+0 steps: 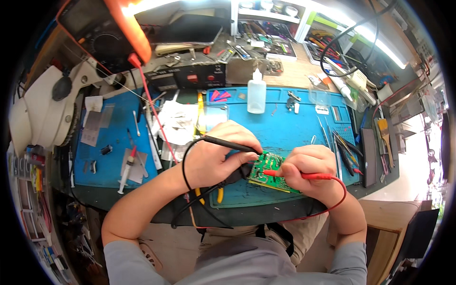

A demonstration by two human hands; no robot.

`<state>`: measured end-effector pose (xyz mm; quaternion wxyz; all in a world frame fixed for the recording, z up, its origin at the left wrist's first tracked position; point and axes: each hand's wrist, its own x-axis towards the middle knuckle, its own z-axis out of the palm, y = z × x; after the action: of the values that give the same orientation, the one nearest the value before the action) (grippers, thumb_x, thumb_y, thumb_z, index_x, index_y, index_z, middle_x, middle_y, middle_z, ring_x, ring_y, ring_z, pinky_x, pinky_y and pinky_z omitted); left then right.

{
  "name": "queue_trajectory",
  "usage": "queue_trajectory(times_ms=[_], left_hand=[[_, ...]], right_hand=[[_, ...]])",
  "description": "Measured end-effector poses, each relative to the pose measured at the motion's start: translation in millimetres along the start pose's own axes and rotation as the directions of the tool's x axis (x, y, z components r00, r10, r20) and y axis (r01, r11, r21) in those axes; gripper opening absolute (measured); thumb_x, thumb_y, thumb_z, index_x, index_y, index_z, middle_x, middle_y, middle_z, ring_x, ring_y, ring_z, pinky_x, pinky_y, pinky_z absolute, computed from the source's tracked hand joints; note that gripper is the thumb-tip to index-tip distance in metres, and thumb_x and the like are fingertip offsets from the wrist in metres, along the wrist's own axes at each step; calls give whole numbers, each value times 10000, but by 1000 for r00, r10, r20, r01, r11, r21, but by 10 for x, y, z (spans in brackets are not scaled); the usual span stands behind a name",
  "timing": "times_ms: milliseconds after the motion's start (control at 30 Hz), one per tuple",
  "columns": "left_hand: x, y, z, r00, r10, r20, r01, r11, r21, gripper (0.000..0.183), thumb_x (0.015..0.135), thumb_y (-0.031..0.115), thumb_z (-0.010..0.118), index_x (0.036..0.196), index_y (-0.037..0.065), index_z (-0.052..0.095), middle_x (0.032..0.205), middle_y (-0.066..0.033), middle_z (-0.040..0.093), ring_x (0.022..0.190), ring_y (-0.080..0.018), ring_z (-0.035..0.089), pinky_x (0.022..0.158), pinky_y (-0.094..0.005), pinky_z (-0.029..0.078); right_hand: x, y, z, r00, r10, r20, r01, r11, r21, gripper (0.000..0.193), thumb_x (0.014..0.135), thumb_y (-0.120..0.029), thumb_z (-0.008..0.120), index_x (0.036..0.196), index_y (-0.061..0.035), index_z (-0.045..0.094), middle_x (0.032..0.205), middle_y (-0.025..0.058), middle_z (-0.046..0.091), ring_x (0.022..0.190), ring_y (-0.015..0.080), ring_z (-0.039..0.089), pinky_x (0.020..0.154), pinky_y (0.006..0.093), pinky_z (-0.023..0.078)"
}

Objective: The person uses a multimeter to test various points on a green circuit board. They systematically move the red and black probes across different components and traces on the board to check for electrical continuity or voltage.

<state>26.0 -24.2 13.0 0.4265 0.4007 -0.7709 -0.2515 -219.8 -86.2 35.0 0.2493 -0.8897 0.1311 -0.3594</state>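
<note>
A green circuit board (266, 176) lies near the front of the blue work mat, between my hands. My left hand (219, 151) is closed round a black multimeter probe (230, 144), its tip pointing down at the board's far left corner. In my right hand (308, 170) is a red multimeter probe (316, 176), held low over the middle of the board. Whether either tip touches the board I cannot tell. An orange multimeter (102, 35) stands at the upper left, with a red lead (147, 90) plugged into it. Yellow-handled pliers (220, 194) lie partly hidden beside my left wrist.
A translucent squeeze bottle (257, 94) stands on the mat (285, 121) beyond the board. A syringe (127, 168) and white tissues (178, 121) lie to the left. Several tweezers and pliers (346, 152) lie at the right. The black lead (184, 166) loops around my left forearm.
</note>
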Motion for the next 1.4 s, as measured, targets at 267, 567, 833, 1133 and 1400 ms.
queue_trajectory(times_ms=[267, 567, 833, 1133, 1400], left_hand=[[3, -17, 6, 1000, -7, 7, 7, 1000, 2, 136, 896, 100, 754, 1017, 50, 717, 998, -83, 717, 931, -267, 654, 861, -383, 492], [-1, -27, -1, 1000, -15, 14, 16, 1000, -12, 143, 888, 107, 762, 1011, 47, 718, 993, -84, 717, 921, -268, 652, 848, -380, 489], [9, -42, 20, 1000, 0, 9, 0, 1000, -16, 152, 885, 108, 768, 1016, 48, 720, 999, -84, 716, 927, -268, 655, 852, -380, 490], [-5, -62, 11, 1000, 22, -1, -22, 1000, -21, 154, 883, 113, 768, 1023, 69, 720, 1019, -64, 712, 972, -263, 661, 885, -386, 490], [-43, -48, 10, 1000, 12, -7, -12, 1000, -29, 158, 888, 125, 765, 1030, 78, 716, 1031, -45, 711, 989, -256, 652, 899, -385, 484]], right_hand=[[-19, 10, 11, 999, -7, -53, 9, 999, 37, 164, 807, -26, 774, 700, -77, 661, 624, 55, 623, 488, 207, 588, 442, 322, 438], [-13, 9, -10, 998, 13, -68, -12, 1000, 19, 160, 802, -20, 778, 695, -70, 670, 631, 62, 638, 493, 208, 597, 449, 311, 449], [-22, 28, -20, 999, 15, -40, -15, 1000, 1, 200, 798, -16, 781, 667, -71, 639, 619, 56, 619, 485, 207, 580, 438, 320, 432], [-1, -16, -27, 997, 72, -30, -72, 997, 4, 202, 808, -8, 753, 656, -62, 632, 616, 63, 619, 491, 206, 588, 449, 319, 441], [-40, -31, -7, 994, 109, -25, -110, 994, -19, 199, 841, -55, 706, 652, -69, 649, 618, 54, 640, 507, 195, 606, 476, 313, 459]])
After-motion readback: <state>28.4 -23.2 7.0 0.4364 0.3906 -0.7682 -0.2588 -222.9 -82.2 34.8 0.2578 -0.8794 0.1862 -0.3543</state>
